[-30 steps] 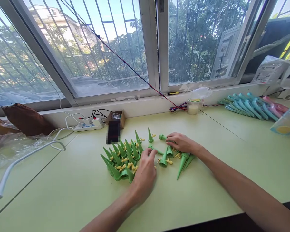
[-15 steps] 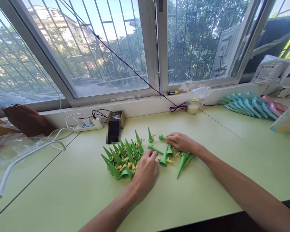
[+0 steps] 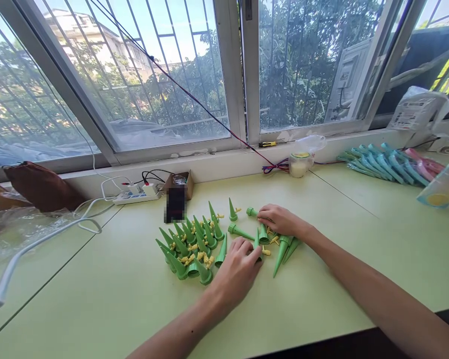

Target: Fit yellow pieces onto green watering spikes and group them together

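Power strip (image 3: pixel 136 199) beside cardboard box (image 3: pixel 189 185), jar (image 3: pixel 298 167) below windowsill (image 3: pixel 224 162), teal packets (image 3: pixel 387 163), brown bag (image 3: pixel 43 187)

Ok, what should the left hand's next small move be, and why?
Probably close the left hand on the green spike at its fingertips and bring it toward the upright spikes on the left. That spike looks the handiest: it stands right by those fingers, while the right hand covers part of the loose pile. Whether the fingers touch it I can't tell.

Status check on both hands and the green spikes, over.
Left hand at a green spike, grip unclear. Right hand over lying spikes, hold hidden. Clustered spikes, mostly upright, left of the left hand. Yellow pieces between the hands.
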A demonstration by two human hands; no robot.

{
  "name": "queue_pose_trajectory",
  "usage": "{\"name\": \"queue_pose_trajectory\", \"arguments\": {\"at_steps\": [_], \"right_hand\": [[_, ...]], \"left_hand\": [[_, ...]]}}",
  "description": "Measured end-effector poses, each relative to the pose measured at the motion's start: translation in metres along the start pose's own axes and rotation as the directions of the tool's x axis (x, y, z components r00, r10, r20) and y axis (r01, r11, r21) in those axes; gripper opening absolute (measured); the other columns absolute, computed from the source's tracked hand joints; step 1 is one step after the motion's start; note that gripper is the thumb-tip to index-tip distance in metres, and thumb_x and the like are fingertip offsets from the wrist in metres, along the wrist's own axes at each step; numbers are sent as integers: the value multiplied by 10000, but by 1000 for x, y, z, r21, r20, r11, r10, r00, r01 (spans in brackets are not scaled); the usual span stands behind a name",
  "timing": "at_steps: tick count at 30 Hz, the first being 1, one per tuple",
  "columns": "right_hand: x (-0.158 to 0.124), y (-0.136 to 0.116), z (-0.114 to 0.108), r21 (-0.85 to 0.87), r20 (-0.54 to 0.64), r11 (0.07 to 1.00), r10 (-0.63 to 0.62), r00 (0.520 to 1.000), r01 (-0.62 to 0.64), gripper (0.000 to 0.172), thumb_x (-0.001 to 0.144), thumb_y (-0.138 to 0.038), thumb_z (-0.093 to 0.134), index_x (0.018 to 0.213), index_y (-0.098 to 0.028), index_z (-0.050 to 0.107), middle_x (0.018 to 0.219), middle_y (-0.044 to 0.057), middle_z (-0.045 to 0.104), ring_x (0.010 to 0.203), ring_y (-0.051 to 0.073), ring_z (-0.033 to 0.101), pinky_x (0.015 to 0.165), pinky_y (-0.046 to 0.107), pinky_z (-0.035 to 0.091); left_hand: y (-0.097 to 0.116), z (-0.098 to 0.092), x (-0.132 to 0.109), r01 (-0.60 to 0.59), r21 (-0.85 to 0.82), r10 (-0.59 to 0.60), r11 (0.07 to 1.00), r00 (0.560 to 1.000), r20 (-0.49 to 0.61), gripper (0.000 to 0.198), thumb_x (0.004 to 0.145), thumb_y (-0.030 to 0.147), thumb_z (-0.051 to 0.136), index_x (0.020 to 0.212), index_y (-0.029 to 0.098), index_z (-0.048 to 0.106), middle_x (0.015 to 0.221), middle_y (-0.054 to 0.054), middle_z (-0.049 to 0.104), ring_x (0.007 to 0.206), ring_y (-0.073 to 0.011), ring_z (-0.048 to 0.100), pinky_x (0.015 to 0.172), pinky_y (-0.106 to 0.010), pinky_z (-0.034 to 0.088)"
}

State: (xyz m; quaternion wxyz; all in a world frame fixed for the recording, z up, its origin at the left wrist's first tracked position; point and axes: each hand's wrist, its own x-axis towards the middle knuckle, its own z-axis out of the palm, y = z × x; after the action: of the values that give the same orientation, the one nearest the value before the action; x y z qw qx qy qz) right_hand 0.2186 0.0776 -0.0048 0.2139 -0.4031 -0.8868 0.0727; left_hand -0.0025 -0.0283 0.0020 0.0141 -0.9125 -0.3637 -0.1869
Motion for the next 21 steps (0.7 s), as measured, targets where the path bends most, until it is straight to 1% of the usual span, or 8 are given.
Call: {"name": "queue_pose_trajectory", "arguments": {"at_steps": [2, 5, 7, 9, 11, 14, 18, 21], "right_hand": [[0, 0, 0, -2, 3, 1000, 3, 1000, -3, 227, 1008, -172, 534, 1031, -165, 760, 1068, 115, 716, 1016, 230, 643, 912, 313, 460], [0, 0, 1, -12, 6, 1000, 9, 1000, -9, 223, 1007, -176, 540, 1042, -165, 760, 1062, 118, 710, 1006, 227, 645, 906, 309, 462], [0, 0, 1, -19, 7, 1000, 14, 1000, -14, 224, 1009, -169, 535, 1043, -169, 756, 1063, 115, 705, 1012, 224, 640, 902, 302, 459], [0, 0, 1, -30, 19, 999, 22, 1000, -21, 229, 1009, -151, 525, 1043, -173, 750, 1061, 111, 699, 1024, 223, 632, 894, 296, 457], [1, 0, 0, -50, 34, 998, 36, 999, -34, 229, 1005, -133, 521, 1036, -175, 745, 1054, 110, 694, 1023, 227, 626, 881, 292, 457], [1, 0, 0, -75, 36, 996, 59, 998, -56, 220, 985, -99, 534, 1037, -172, 735, 1072, 120, 687, 1017, 233, 623, 871, 292, 460], [2, -1, -1, -119, 42, 989, 92, 995, -87, 219, 954, -55, 559, 1057, -159, 723, 1085, 136, 687, 1013, 237, 622, 879, 292, 457], [3, -3, -2, -150, 36, 983, 113, 993, -106, 228, 945, -32, 553, 1059, -150, 711, 1048, 135, 690, 986, 234, 619, 886, 299, 450]], "left_hand": [[1, 0, -1, -26, 24, 27, 999, 999, -27, 122, 939, 94, 547, 947, 186, 626, 930, -71, 618, 959, -241, 562, 927, -416, 516], [1, -2, -1, -25, 39, 30, 999, 993, -116, 125, 923, 104, 542, 963, 187, 626, 910, -66, 605, 928, -235, 548, 890, -394, 519], [-2, -5, -1, 45, 52, -34, 998, 982, -186, 120, 923, 133, 546, 989, 190, 628, 915, -68, 600, 920, -238, 541, 876, -394, 517], [-6, -7, -1, 150, 77, -130, 986, 968, -216, 124, 920, 152, 551, 1007, 192, 630, 925, -74, 596, 917, -246, 538, 851, -397, 516], [-10, -9, 0, 230, 112, -205, 967, 958, -202, 122, 907, 151, 562, 1000, 190, 631, 928, -75, 596, 920, -256, 537, 833, -400, 510], [-12, -11, 0, 300, 174, -272, 938, 947, -169, 107, 888, 152, 572, 966, 191, 634, 925, -74, 602, 910, -265, 539, 820, -407, 499], [-8, -13, -1, 326, 219, -297, 919, 942, -157, 79, 872, 170, 573, 920, 194, 631, 919, -75, 597, 909, -269, 540, 811, -404, 483], [-5, -13, -1, 321, 247, -303, 914, 947, -111, 85, 859, 173, 566, 911, 194, 629, 927, -77, 596, 912, -274, 543, 812, -412, 473]]}}
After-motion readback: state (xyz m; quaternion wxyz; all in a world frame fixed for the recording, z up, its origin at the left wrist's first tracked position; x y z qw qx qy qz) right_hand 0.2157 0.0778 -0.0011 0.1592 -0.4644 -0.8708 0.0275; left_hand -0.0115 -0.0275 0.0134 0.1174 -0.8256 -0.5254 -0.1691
